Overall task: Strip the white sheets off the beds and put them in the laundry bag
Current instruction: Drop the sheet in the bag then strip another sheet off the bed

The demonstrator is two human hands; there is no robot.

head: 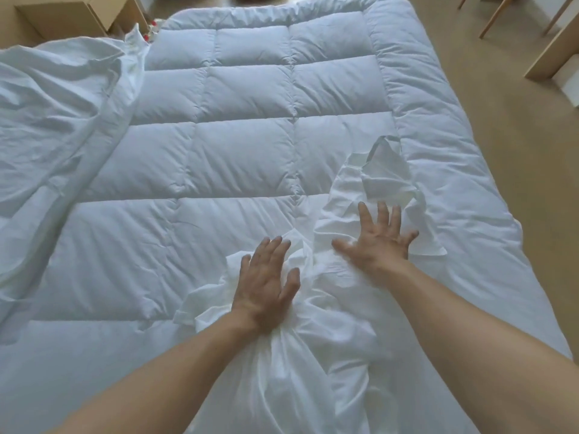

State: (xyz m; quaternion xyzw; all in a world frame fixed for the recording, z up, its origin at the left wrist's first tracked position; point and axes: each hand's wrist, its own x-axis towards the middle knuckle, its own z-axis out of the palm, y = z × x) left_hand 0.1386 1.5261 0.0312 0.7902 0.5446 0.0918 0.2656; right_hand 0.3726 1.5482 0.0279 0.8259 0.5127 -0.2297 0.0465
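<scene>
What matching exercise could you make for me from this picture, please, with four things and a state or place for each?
1 left hand
2 right hand
3 quilt
4 box

a brown, far left corner
b fingers spread wide on the sheet
c lying flat, white squares
d fingers close together, pressing the sheet's bunched part

Pairs: 1-d; 2-b; 3-c; 4-a

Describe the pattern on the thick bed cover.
The thick bed cover is plain white, stitched into large rectangles; head view.
</scene>
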